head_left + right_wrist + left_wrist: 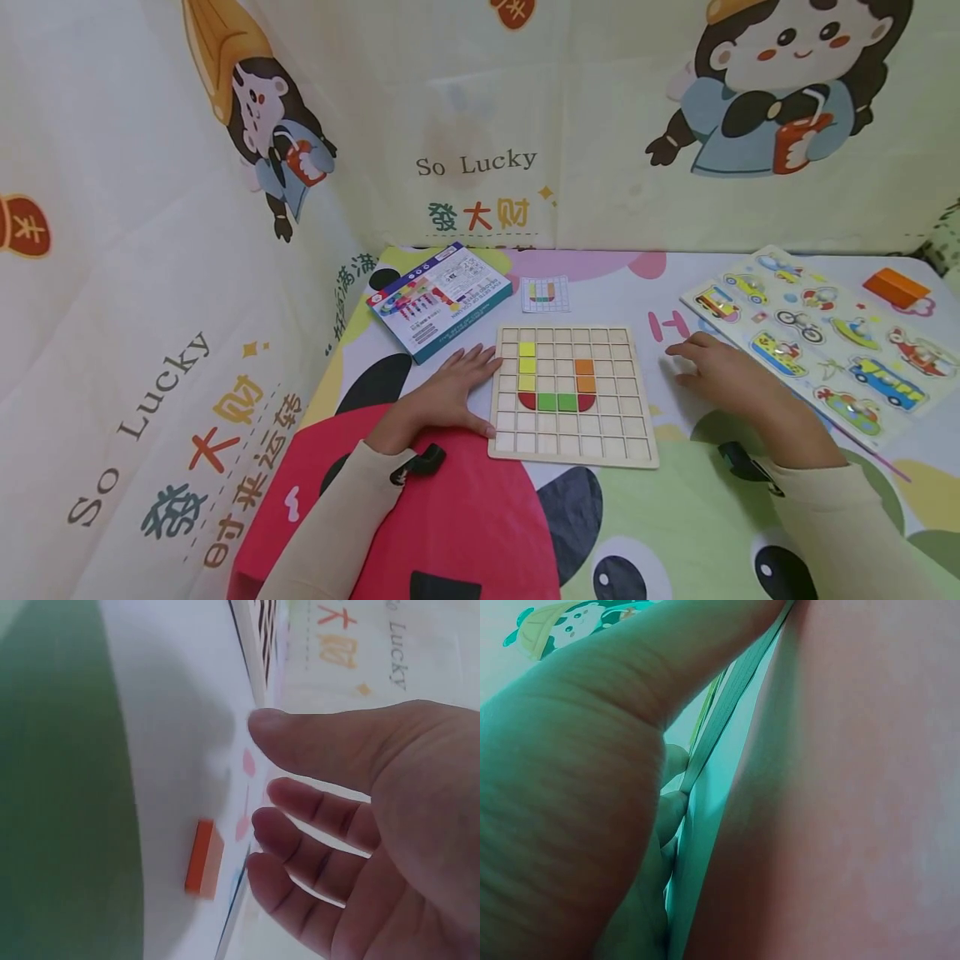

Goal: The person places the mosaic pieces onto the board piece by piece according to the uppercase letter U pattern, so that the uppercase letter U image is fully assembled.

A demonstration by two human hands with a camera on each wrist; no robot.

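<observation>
A square wooden grid board (615,433) lies on the table, with yellow (527,365), red (527,402), green (557,402) and orange (585,375) pieces forming a U. My left hand (450,392) lies along the board's left edge, fingers stretched out toward the upper side and thumb near the lower left corner. To the right of the board is my right hand (723,383), which holds nothing; its fingers are loosely bent. In the right wrist view a small orange block (202,859) lies on the table near those fingertips, hidden by the hand in the head view.
Behind the board lie a small card (545,295) with a coloured U and a flat printed box (442,300). A vehicle picture puzzle (817,333) lies at the right, a larger orange object (896,288) by its far corner. Printed cloth (480,108) hangs behind the table.
</observation>
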